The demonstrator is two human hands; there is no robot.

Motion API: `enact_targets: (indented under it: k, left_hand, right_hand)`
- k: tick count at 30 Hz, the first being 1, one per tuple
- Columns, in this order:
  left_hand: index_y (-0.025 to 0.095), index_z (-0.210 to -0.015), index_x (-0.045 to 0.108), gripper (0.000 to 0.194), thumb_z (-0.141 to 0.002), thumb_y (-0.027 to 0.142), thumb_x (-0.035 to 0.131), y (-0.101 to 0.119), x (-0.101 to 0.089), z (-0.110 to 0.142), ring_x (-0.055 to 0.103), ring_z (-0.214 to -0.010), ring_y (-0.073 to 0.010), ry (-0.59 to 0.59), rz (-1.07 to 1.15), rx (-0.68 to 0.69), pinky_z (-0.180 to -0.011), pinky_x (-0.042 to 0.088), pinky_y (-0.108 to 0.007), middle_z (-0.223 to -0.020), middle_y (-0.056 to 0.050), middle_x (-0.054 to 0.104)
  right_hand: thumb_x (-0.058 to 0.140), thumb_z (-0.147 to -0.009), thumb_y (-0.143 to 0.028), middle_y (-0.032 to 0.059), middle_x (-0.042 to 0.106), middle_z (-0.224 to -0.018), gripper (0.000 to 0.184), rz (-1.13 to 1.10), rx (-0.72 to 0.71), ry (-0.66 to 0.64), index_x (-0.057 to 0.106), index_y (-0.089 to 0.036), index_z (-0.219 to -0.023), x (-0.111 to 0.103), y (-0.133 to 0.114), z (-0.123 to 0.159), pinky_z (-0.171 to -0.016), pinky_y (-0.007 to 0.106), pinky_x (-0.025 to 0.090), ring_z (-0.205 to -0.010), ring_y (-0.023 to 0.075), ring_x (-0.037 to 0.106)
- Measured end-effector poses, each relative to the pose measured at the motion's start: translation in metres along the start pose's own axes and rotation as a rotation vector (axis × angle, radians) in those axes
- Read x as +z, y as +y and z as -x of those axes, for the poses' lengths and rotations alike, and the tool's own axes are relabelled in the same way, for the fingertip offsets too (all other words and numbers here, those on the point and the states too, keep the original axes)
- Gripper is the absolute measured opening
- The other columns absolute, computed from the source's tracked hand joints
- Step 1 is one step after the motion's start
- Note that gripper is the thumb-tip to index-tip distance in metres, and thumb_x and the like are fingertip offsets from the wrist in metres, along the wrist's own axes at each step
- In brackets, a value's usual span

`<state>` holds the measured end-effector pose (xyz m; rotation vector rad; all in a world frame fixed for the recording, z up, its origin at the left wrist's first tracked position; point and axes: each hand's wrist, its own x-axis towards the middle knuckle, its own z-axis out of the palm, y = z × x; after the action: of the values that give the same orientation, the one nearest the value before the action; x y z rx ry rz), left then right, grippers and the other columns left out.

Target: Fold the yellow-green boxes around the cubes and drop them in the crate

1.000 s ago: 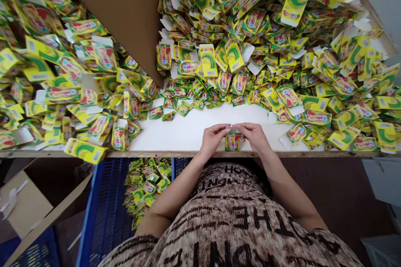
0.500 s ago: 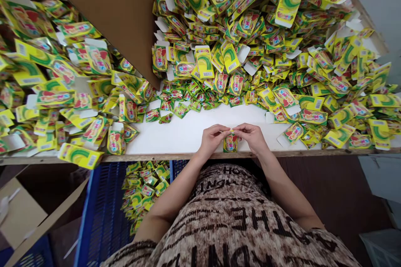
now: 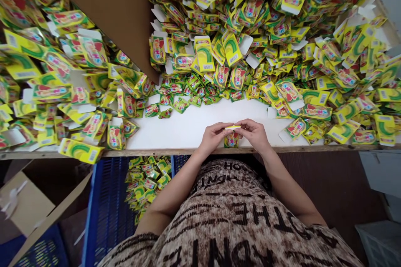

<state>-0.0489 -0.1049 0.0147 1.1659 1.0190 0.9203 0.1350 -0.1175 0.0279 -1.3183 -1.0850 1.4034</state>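
Both my hands sit at the near edge of the white table top (image 3: 188,127), holding a small yellow-green printed carton (image 3: 231,139) upright between them. My left hand (image 3: 214,135) pinches its left side, and my right hand (image 3: 253,133) grips its upper right. A yellow top flap (image 3: 233,127) shows between my fingertips. Just beyond my hands lies a band of small foil sachets (image 3: 194,91), and heaps of flat, unfolded yellow-green cartons (image 3: 250,37) rise behind them and to either side.
A brown cardboard divider (image 3: 106,12) stands among the heaps at the far left. Below the table's wooden edge (image 3: 156,152), a blue plastic crate (image 3: 106,212) holds a pile of sachets (image 3: 145,183). A cardboard sheet (image 3: 25,204) lies at the lower left.
My fingers have closed in over the top of the carton, and its yellow flap now shows more clearly. The whole view has shifted slightly as my head moved.
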Motion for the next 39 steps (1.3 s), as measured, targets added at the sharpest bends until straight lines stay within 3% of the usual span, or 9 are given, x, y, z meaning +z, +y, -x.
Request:
enact_targets:
  k: [4,9,12,16,23,28,32,34,39]
  left_hand:
    - [0.018,-0.097,0.078,0.030,-0.076,0.040,0.079,0.005,0.004,-0.003,0.070,-0.085,-0.0187,0.057,0.099,-0.110,-0.083,0.056,-0.032,-0.093,-0.006,0.078]
    - [0.018,-0.088,0.080,0.029,-0.072,0.042,0.082,0.005,-0.001,-0.010,0.070,-0.080,-0.0195,0.043,0.025,-0.077,-0.080,0.057,-0.033,-0.087,-0.007,0.079]
    - [0.019,-0.089,0.081,0.028,-0.072,0.041,0.082,0.005,-0.005,-0.012,0.071,-0.082,-0.0201,0.027,0.000,-0.064,-0.080,0.056,-0.033,-0.090,-0.007,0.079]
    - [0.016,-0.094,0.080,0.033,-0.071,0.040,0.083,0.003,-0.004,-0.011,0.071,-0.080,-0.0189,0.024,0.088,-0.142,-0.080,0.057,-0.032,-0.092,-0.008,0.080]
    - [0.015,-0.100,0.079,0.039,-0.072,0.041,0.082,-0.002,-0.001,-0.009,0.072,-0.082,-0.0183,0.027,0.106,-0.147,-0.080,0.058,-0.031,-0.095,-0.009,0.080]
    - [0.018,-0.105,0.079,0.033,-0.081,0.041,0.075,-0.001,-0.006,-0.007,0.073,-0.094,-0.0213,-0.005,-0.048,-0.018,-0.087,0.057,-0.033,-0.104,-0.010,0.079]
    - [0.021,-0.108,0.078,0.032,-0.080,0.037,0.077,-0.001,-0.009,-0.004,0.072,-0.098,-0.0210,-0.061,-0.076,0.081,-0.090,0.056,-0.032,-0.107,-0.009,0.078]
    - [0.021,-0.107,0.079,0.033,-0.077,0.036,0.079,-0.001,-0.009,-0.003,0.072,-0.099,-0.0214,-0.065,-0.042,0.040,-0.092,0.055,-0.033,-0.107,-0.009,0.078]
    - [0.016,-0.100,0.080,0.035,-0.071,0.036,0.083,0.005,-0.004,-0.005,0.073,-0.086,-0.0222,0.015,0.179,-0.258,-0.086,0.058,-0.037,-0.097,-0.010,0.080]
  right_hand:
    - [0.086,-0.066,-0.038,0.0012,0.071,-0.069,0.026,-0.060,0.046,0.011,0.077,-0.020,-0.081,0.002,-0.002,-0.003,-0.054,0.027,0.052,-0.060,0.0139,0.063]
    - [0.088,-0.062,-0.037,0.0024,0.073,-0.066,0.026,-0.088,0.077,0.015,0.078,-0.019,-0.076,-0.001,-0.003,-0.011,-0.053,0.028,0.052,-0.058,0.0137,0.063]
    - [0.090,-0.057,-0.040,0.0031,0.072,-0.065,0.031,-0.061,0.106,-0.016,0.077,-0.017,-0.072,-0.003,-0.005,-0.018,-0.051,0.028,0.053,-0.055,0.0135,0.061]
    - [0.091,-0.053,-0.043,0.0032,0.071,-0.063,0.035,0.000,0.135,-0.074,0.076,-0.015,-0.069,-0.004,-0.012,-0.026,-0.049,0.027,0.053,-0.052,0.0121,0.059]
    - [0.092,-0.051,-0.044,0.0021,0.068,-0.058,0.039,0.039,0.178,-0.080,0.074,-0.014,-0.067,-0.004,-0.019,-0.029,-0.048,0.027,0.053,-0.048,0.0117,0.059]
    - [0.092,-0.053,-0.043,0.0019,0.070,-0.066,0.039,0.049,0.148,-0.141,0.073,-0.016,-0.072,-0.009,-0.012,-0.026,-0.056,0.029,0.056,-0.056,0.0133,0.063]
    - [0.093,-0.051,-0.041,-0.0003,0.068,-0.072,0.039,0.013,0.089,-0.126,0.071,-0.018,-0.073,-0.011,-0.005,-0.019,-0.061,0.029,0.055,-0.063,0.0131,0.062]
    - [0.093,-0.052,-0.040,-0.0002,0.067,-0.074,0.037,0.011,0.053,-0.112,0.071,-0.018,-0.072,-0.010,-0.003,-0.018,-0.063,0.029,0.055,-0.066,0.0133,0.062]
    - [0.092,-0.055,-0.040,0.0016,0.068,-0.073,0.033,0.047,0.041,-0.070,0.071,-0.018,-0.069,-0.005,-0.002,-0.019,-0.061,0.029,0.053,-0.066,0.0148,0.061]
